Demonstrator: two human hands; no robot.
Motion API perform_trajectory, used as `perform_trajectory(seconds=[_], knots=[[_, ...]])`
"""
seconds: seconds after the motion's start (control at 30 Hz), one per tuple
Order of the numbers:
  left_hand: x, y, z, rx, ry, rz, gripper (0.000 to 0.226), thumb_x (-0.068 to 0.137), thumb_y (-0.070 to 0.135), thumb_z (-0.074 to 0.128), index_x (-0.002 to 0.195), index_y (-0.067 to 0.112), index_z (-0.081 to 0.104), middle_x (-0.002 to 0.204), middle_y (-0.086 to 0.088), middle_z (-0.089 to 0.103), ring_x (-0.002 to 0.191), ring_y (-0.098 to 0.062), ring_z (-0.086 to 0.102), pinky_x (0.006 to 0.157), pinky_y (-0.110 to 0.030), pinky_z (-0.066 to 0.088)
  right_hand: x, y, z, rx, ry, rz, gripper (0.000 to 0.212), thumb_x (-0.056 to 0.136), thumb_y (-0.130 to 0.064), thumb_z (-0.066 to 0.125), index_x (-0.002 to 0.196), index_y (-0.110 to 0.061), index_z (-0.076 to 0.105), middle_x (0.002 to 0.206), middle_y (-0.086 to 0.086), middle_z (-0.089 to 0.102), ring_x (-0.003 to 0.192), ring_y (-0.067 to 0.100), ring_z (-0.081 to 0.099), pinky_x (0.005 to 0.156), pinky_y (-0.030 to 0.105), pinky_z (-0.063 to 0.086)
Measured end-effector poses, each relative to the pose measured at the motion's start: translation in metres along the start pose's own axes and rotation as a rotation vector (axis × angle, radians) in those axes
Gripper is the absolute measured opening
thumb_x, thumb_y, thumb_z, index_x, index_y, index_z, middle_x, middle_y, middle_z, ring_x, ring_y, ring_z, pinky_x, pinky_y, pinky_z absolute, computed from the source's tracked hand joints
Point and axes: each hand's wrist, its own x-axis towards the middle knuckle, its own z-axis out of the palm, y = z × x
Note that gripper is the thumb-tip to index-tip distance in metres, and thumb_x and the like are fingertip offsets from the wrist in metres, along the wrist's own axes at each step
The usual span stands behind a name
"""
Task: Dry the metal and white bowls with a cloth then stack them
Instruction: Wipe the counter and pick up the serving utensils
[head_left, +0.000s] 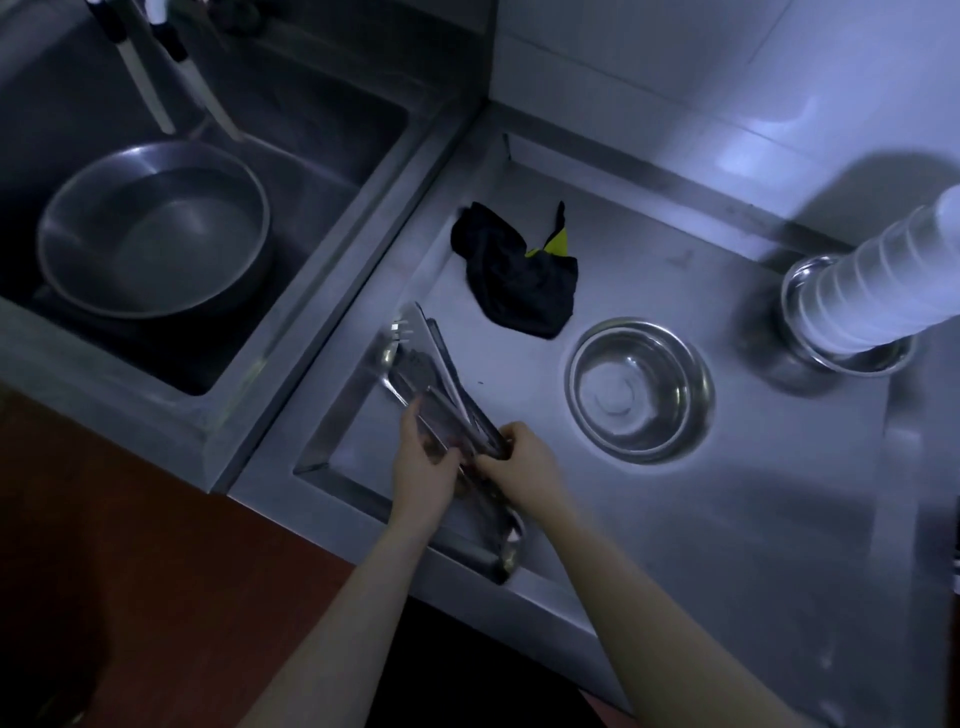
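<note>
2 hands (470, 460) grip utensils (441, 395), left of metal bowl (640, 388)

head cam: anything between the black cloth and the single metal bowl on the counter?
Nothing. In the head view, only bare steel counter separates the black cloth from the metal bowl; they sit close but apart.

A metal bowl (641, 389) is set upright on the steel counter, its shiny inside open. Behind it to the left a black cloth (519, 273) is left crumpled — a yellow patch showing. Far right, white bowls (883, 280) are stacked tall inside another metal bowl (852, 332) — the stack seen leaning.
</note>
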Motion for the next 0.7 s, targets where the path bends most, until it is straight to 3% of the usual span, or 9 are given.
perform_trajectory(seconds=[0.13, 0.2, 0.3, 0.37, 0.43, 0.57, 0.63, 0.7], knots=[[0.012, 0.006, -0.013, -0.025, -0.059, -0.009, 0.077, 0.091, -0.001, 0.057, 0.128, 0.062, 0.035, 0.118, -0.002, 0.067, 0.1, -0.024, 0.069, 0.082, -0.056, 0.058, 0.008, -0.013, 0.008, -0.006, 0.029, 0.015, 0.037, 0.076, -0.04, 0.075, 0.097, -0.015, 0.056, 0.085, -0.003, 0.063, 0.078, 0.016, 0.06, 0.062, 0.028, 0.047], [0.019, 0.013, -0.019, 0.0, -0.072, -0.019, 0.076, 0.093, 0.002, 0.056, 0.124, 0.068, 0.033, 0.118, -0.009, 0.065, 0.096, -0.021, 0.07, 0.081, -0.051, 0.059, 0.01, -0.019, 0.008, -0.062, 0.056, 0.027, 0.036, 0.076, -0.039, 0.075, 0.095, -0.016, 0.055, 0.081, -0.007, 0.059, 0.075, 0.014, 0.057, 0.058, 0.026, 0.041], [0.028, 0.02, -0.028, -0.021, -0.092, -0.006, 0.062, 0.099, 0.001, 0.051, 0.139, 0.043, 0.03, 0.096, 0.009, 0.065, 0.073, 0.002, 0.069, 0.066, -0.027, 0.06, 0.014, -0.025, 0.004, -0.219, 0.122, 0.031, 0.026, 0.077, -0.035, 0.07, 0.086, -0.02, 0.051, 0.08, -0.003, 0.057, 0.074, 0.019, 0.055, 0.057, 0.028, 0.036], [0.032, 0.024, -0.035, -0.014, -0.095, -0.031, 0.06, 0.099, 0.001, 0.05, 0.144, 0.036, 0.032, 0.09, 0.008, 0.067, 0.072, -0.011, 0.073, 0.068, -0.039, 0.062, 0.017, -0.03, 0.001, -0.296, 0.132, 0.018, 0.025, 0.077, -0.034, 0.067, 0.08, -0.017, 0.049, 0.092, 0.003, 0.052, 0.073, 0.023, 0.053, 0.059, 0.029, 0.038], [0.033, 0.029, -0.042, 0.011, -0.106, -0.05, 0.064, 0.098, -0.002, 0.047, 0.148, 0.035, 0.03, 0.101, -0.005, 0.065, 0.071, -0.025, 0.074, 0.068, -0.044, 0.061, 0.019, -0.035, -0.002, -0.323, 0.096, 0.014, 0.025, 0.081, -0.033, 0.064, 0.084, -0.013, 0.048, 0.1, 0.005, 0.043, 0.075, 0.026, 0.052, 0.067, 0.031, 0.041], [0.024, 0.039, -0.053, 0.076, -0.073, -0.043, 0.064, 0.097, -0.007, 0.041, 0.146, 0.032, 0.031, 0.105, -0.011, 0.061, 0.062, -0.018, 0.072, 0.054, -0.022, 0.055, 0.012, -0.037, -0.005, -0.327, 0.049, 0.021, 0.024, 0.087, -0.027, 0.057, 0.097, -0.009, 0.044, 0.093, 0.009, 0.053, 0.085, 0.033, 0.058, 0.07, 0.036, 0.046], [0.016, 0.044, -0.056, 0.076, -0.052, -0.027, 0.066, 0.096, -0.01, 0.041, 0.146, 0.032, 0.033, 0.104, -0.007, 0.06, 0.062, -0.015, 0.072, 0.058, -0.024, 0.058, 0.003, -0.034, -0.008, -0.292, 0.06, 0.011, 0.023, 0.089, -0.025, 0.055, 0.101, -0.008, 0.044, 0.094, 0.012, 0.056, 0.087, 0.034, 0.058, 0.07, 0.038, 0.046], [0.009, 0.045, -0.059, 0.062, -0.01, -0.016, 0.067, 0.095, -0.011, 0.042, 0.144, 0.034, 0.036, 0.104, -0.004, 0.06, 0.062, -0.014, 0.072, 0.068, -0.037, 0.062, -0.007, -0.03, -0.014, -0.292, 0.088, -0.002, 0.022, 0.091, -0.024, 0.053, 0.103, -0.008, 0.043, 0.094, 0.01, 0.055, 0.088, 0.034, 0.058, 0.069, 0.036, 0.043]])
